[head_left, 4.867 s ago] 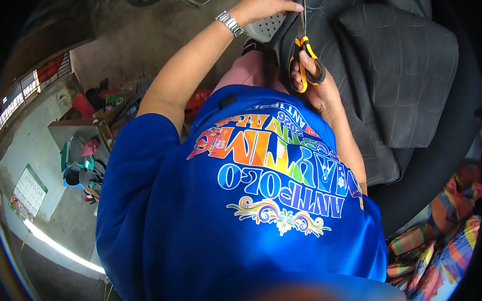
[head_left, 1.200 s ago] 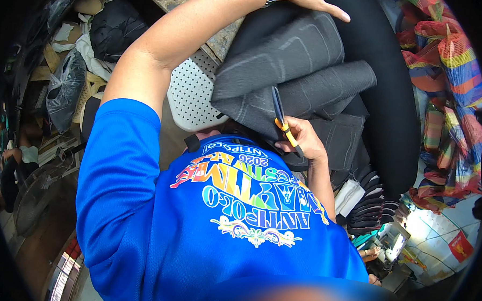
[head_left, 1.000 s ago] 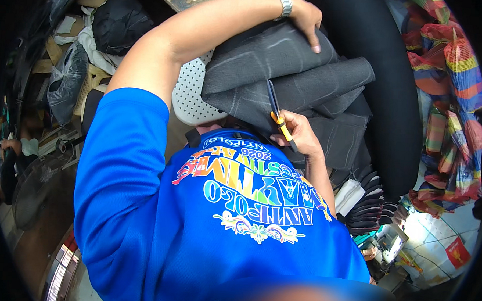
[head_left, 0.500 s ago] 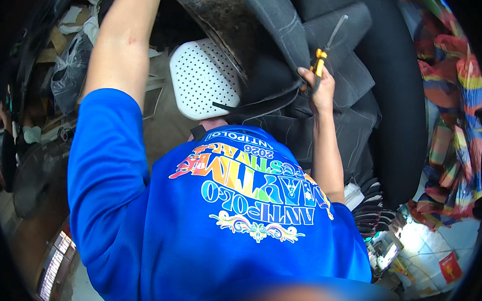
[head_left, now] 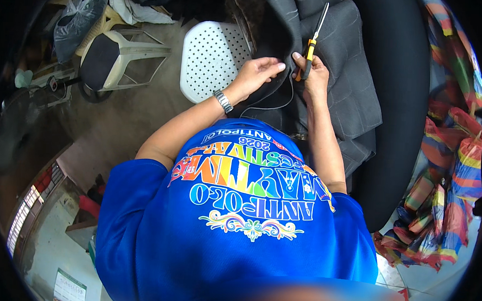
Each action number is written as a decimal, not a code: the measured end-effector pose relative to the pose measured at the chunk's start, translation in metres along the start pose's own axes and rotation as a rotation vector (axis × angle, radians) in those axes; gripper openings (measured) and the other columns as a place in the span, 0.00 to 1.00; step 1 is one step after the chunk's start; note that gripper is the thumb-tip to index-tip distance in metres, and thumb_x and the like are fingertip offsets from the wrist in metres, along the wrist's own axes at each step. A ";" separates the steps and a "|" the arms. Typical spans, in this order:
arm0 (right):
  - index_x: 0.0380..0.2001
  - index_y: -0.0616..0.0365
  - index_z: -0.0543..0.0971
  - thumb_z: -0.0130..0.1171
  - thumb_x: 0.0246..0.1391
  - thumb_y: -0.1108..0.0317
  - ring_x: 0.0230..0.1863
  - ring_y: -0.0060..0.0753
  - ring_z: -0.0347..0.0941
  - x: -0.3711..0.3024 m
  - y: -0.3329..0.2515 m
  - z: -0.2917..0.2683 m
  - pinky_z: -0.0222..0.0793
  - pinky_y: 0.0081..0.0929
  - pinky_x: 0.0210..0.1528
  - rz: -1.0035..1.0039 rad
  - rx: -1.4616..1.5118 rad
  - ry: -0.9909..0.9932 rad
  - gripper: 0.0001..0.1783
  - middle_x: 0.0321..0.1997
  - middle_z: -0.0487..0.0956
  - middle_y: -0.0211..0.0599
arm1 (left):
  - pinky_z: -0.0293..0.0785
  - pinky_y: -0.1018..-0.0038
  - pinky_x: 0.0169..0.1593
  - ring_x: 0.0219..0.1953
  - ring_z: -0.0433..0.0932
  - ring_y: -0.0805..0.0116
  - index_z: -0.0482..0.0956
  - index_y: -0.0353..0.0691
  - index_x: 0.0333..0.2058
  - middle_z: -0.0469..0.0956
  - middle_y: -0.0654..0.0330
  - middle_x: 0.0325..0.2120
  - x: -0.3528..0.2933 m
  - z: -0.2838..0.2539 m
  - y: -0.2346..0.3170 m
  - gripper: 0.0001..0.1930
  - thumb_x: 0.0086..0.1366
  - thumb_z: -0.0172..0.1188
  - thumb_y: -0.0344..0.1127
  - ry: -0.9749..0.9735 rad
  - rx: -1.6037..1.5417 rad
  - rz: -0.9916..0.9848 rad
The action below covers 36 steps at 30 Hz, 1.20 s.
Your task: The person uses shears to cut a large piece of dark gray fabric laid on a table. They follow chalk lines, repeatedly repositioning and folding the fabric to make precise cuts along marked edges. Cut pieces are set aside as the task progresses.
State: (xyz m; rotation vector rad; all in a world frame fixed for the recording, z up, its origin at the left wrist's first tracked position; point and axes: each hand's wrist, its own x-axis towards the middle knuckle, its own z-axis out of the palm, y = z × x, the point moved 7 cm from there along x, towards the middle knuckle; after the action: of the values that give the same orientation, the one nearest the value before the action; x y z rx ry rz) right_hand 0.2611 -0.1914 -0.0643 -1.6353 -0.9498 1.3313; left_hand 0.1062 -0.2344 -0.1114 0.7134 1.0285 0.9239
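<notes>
My right hand [head_left: 315,78] is closed round a pair of scissors [head_left: 311,48] with yellow and black handles, its metal blades pointing up and away from me. Its thumb is beside the edge of the dark grey fabric [head_left: 344,69], which drapes in folds with pale lines over it. Just left of that edge, my left hand [head_left: 256,77] has thumb and fingertips drawn together against dark material; whatever is pinched there is too small to make out. A thin pale cord [head_left: 275,104] curves below the hands. My left wrist wears a metal watch [head_left: 222,101].
A white perforated stool seat [head_left: 210,60] is left of my hands. Farther left stand a pale chair with a dark pad [head_left: 102,58] and a plastic bag [head_left: 80,22]. A long black padded roll [head_left: 396,103] runs down the right, beside multicoloured striped bundles [head_left: 468,171].
My left arm, stretched far forward before, has come back, and the left hand is now beside the right at the fabric edge. The scissors stay in my right hand, slightly shifted.
</notes>
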 end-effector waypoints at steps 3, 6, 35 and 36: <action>0.27 0.58 0.75 0.69 0.50 0.62 0.17 0.19 0.70 -0.012 -0.013 0.006 0.64 0.16 0.22 -0.023 -0.006 -0.109 0.13 0.19 0.75 0.28 | 0.71 0.81 0.46 0.41 0.76 0.78 0.79 0.34 0.47 0.79 0.65 0.38 0.005 0.000 0.010 0.21 0.64 0.62 0.46 -0.082 0.164 0.000; 0.30 0.59 0.75 0.68 0.51 0.62 0.19 0.21 0.71 -0.030 -0.021 0.002 0.66 0.18 0.25 -0.021 0.000 -0.217 0.14 0.20 0.75 0.30 | 0.72 0.80 0.44 0.39 0.78 0.76 0.81 0.30 0.43 0.82 0.60 0.36 0.001 0.000 0.027 0.21 0.64 0.61 0.46 -0.071 0.138 0.176; 0.38 0.59 0.75 0.56 0.57 0.42 0.31 0.23 0.73 -0.099 0.024 0.044 0.66 0.18 0.36 0.334 -0.057 -1.085 0.27 0.31 0.77 0.35 | 0.75 0.83 0.35 0.28 0.78 0.77 0.77 0.34 0.35 0.80 0.61 0.28 -0.056 -0.046 0.039 0.07 0.65 0.61 0.33 0.122 -0.177 0.155; 0.38 0.59 0.74 0.56 0.57 0.42 0.31 0.24 0.73 -0.098 0.022 0.047 0.66 0.18 0.36 0.333 -0.060 -1.052 0.27 0.30 0.77 0.35 | 0.76 0.83 0.35 0.29 0.78 0.78 0.77 0.33 0.35 0.80 0.61 0.29 -0.056 -0.046 0.040 0.08 0.65 0.61 0.32 0.121 -0.167 0.177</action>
State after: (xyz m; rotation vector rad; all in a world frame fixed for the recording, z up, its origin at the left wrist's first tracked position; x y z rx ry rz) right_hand 0.2002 -0.2838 -0.0533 -1.0906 -1.3183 2.5073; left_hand 0.0392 -0.2634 -0.0726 0.6207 0.9916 1.2039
